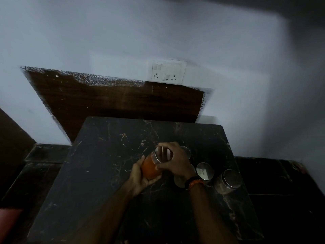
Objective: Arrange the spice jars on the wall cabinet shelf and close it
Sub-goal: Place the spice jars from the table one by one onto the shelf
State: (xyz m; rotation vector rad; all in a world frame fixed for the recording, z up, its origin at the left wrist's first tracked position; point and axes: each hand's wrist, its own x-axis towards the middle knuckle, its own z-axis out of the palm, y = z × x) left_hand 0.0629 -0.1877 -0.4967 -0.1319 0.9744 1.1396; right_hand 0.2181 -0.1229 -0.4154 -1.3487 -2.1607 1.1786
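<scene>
Two hands hold one cylindrical glass jar of orange powder above the table's middle: left hand cupping its base, right hand gripping its steel lid; black veined marble; further steel-lidded jars at 3 o'clock.

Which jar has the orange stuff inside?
The orange jar, tilted in both hands: left hand cups it, right hand grips its lid end. The other jars stand on the dark table, not orange.

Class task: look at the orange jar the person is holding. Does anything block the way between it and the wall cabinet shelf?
That cannot be settled: no cabinet or shelf shows in this view. Both the left hand and right hand already grip the orange jar above the table. Above it, only bare wall and a switch plate show.
</scene>
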